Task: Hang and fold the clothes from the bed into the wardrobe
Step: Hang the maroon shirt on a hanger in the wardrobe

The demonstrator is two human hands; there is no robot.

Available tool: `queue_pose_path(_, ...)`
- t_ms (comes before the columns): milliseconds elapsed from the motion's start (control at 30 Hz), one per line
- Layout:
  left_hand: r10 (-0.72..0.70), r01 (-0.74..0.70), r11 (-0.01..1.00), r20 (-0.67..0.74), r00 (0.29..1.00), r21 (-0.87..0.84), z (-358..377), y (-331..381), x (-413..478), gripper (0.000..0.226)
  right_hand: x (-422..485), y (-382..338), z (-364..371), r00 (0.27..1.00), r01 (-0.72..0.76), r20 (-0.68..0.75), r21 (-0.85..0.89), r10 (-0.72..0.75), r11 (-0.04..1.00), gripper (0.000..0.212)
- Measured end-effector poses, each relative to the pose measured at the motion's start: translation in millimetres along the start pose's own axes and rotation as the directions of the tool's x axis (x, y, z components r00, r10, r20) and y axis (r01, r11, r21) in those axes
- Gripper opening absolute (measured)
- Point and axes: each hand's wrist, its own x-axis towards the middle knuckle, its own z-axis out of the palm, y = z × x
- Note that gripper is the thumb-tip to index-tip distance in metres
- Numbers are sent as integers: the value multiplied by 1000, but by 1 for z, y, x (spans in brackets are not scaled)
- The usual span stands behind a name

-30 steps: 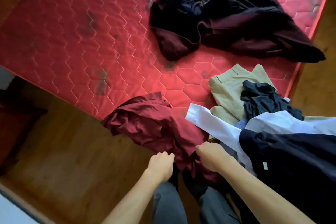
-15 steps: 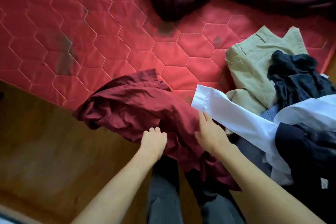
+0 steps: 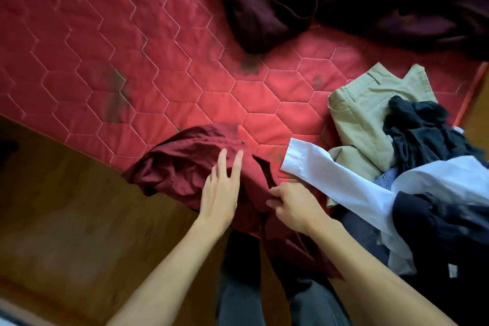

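Observation:
A crumpled maroon shirt (image 3: 182,169) lies over the near edge of the red quilted mattress (image 3: 148,61) and hangs down toward my legs. My left hand (image 3: 222,190) lies on top of it with straight, spread fingers. Just to the right, my right hand (image 3: 293,204) pinches a fold of the same shirt with curled fingers. A white shirt sleeve (image 3: 325,167) reaches out from a pile beside my right hand.
The pile on the right holds folded khaki trousers (image 3: 362,114), a dark crumpled garment (image 3: 420,130) and a black garment (image 3: 449,235). A dark maroon and black heap (image 3: 344,0) lies at the far side. Wooden floor (image 3: 66,206) shows at the left.
My left hand has opened and slid forward onto the maroon shirt. My right hand went from flat on the cloth to pinching a fold. The camera has moved closer to the bed.

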Motion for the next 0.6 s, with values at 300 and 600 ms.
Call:
queue_pose_path(300,293,-273,923,36,955,-271,-110,21,-36,43,-107,-73,-102,950,305,58,30,-306,952,34)
queue_pose_path(600,59,-110,918,-143,988,-382,-242,16,-124,19,-185,-87,-183,938,343,-72,45,-340,938,33)
